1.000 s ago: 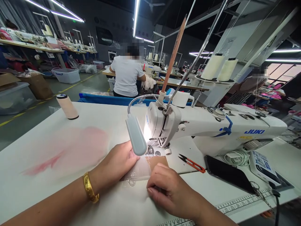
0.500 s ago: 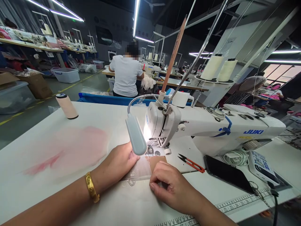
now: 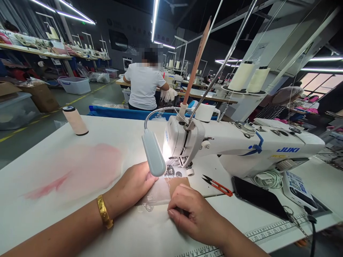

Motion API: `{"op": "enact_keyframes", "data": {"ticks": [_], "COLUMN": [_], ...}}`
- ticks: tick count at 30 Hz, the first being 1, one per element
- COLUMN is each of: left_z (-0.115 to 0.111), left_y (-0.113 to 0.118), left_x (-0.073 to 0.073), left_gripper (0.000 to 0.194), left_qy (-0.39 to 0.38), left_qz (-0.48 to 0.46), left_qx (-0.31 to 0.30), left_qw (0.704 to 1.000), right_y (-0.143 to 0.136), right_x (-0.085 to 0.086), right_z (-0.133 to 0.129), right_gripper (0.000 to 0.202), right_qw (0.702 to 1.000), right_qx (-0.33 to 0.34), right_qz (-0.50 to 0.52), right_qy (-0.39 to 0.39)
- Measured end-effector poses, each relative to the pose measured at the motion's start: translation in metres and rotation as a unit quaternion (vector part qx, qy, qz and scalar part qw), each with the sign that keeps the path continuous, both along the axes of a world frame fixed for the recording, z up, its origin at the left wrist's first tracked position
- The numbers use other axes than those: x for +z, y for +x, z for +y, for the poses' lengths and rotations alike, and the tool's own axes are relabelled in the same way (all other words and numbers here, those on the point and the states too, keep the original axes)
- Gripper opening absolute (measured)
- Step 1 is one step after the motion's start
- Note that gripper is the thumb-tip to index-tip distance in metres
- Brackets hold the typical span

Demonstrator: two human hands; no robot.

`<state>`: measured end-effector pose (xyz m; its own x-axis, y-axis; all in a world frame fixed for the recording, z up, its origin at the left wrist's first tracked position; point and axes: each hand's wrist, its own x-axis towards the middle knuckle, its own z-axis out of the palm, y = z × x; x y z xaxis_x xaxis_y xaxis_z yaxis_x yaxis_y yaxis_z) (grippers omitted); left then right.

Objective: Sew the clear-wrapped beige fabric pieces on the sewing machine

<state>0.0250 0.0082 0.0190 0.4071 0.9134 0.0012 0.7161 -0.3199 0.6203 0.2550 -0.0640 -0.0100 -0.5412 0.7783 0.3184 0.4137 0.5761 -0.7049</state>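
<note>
A sheer white fabric (image 3: 158,189) with clear, lace-like trim lies at the needle area of a white sewing machine (image 3: 184,142). My left hand (image 3: 134,184), wearing a gold bracelet (image 3: 104,211), rests flat on it; the small grey lamp (image 3: 154,153) covers some of its fingertips. The fingers of my right hand (image 3: 189,212) are curled, thumb against forefinger, at the fabric's near edge. Beyond those knuckles, a flat brown piece (image 3: 179,184) shows beside the presser foot. What lies inside the right-hand pinch is mostly hidden.
Orange-handled thread snips (image 3: 218,185), a black phone (image 3: 259,198) and a coiled cable (image 3: 268,179) lie right of the needle. A peach thread cone (image 3: 75,121) stands at the far left, behind pinkish sheer cloth (image 3: 99,164). A person in white (image 3: 144,85) sits ahead.
My right hand has shifted very slightly left along the fabric's near edge. The left hand and the fabric look almost unmoved; the whole view has drifted a little.
</note>
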Motion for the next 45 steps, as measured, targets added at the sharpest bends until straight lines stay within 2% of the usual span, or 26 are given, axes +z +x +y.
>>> {"op": "enact_keyframes", "data": {"ticks": [7,10,12,15,17,19,22,24,28,36,45], "left_z": [0.001,0.0,0.0,-0.002,-0.004,-0.007,-0.011,-0.012,-0.012,-0.013,-0.013], "left_y": [-0.003,-0.004,-0.004,-0.004,-0.003,-0.002,0.0,0.001,0.001,0.0,0.0], "left_x": [-0.008,-0.011,-0.012,-0.015,-0.017,-0.02,-0.026,-0.029,-0.03,-0.022,-0.019], "left_gripper": [0.027,0.024,0.019,0.016,0.022,0.03,0.042,0.046,0.045,0.039,0.034], "left_qy": [0.05,0.071,0.121,0.251,0.314,0.337,0.332,0.323,0.306,0.261,0.229], "left_qz": [-0.03,-0.034,-0.035,-0.032,-0.02,-0.003,0.027,0.043,0.047,0.094,0.088], "left_qx": [-0.01,-0.017,-0.028,-0.048,-0.074,-0.113,-0.165,-0.176,-0.18,-0.19,-0.19], "left_qw": [0.998,0.997,0.992,0.966,0.947,0.935,0.928,0.929,0.934,0.942,0.951], "right_y": [0.0,0.0,0.0,0.0,0.0,0.0,0.001,0.001,0.002,0.002,0.004], "right_x": [0.0,-0.002,-0.004,-0.005,-0.006,-0.005,-0.004,-0.003,-0.002,-0.002,0.0], "right_z": [0.0,0.0,0.0,0.0,0.0,0.001,0.001,0.0,0.0,-0.001,-0.001], "right_gripper": [0.015,0.015,0.014,0.014,0.014,0.013,0.013,0.014,0.014,0.015,0.011], "right_qw": [1.0,1.0,1.0,1.0,1.0,1.0,1.0,1.0,1.0,0.999,1.0], "right_qx": [-0.014,-0.013,-0.011,-0.012,-0.014,-0.015,-0.017,-0.019,-0.015,-0.008,0.003], "right_qz": [0.004,-0.005,-0.006,-0.008,-0.009,-0.009,-0.008,-0.01,-0.016,-0.028,-0.009], "right_qy": [-0.011,-0.002,0.005,0.008,0.005,0.002,0.005,0.01,0.014,0.014,0.02]}}
